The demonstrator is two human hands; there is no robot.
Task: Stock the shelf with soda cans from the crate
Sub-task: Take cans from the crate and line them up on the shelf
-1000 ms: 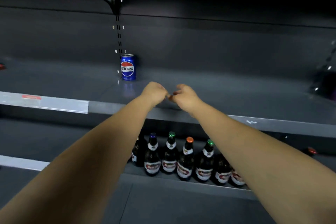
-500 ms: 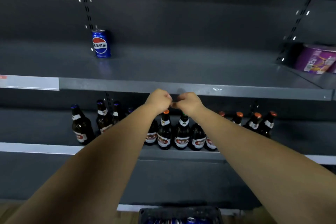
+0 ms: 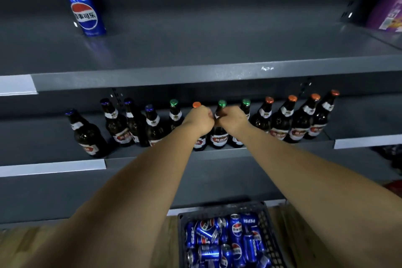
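Blue soda can stands alone at the upper left, on the shelf. The view has dropped since a second ago, so the crate of loose cans now shows at bottom centre; the next pick looks close. Left hand and right hand meet mid-frame, fingers curled into empty fists, before the beer bottles. A purple package sits upper right.

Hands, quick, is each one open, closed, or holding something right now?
Left hand: closed in a fist, nothing visible in it.
Right hand: closed in a fist, nothing visible in it.
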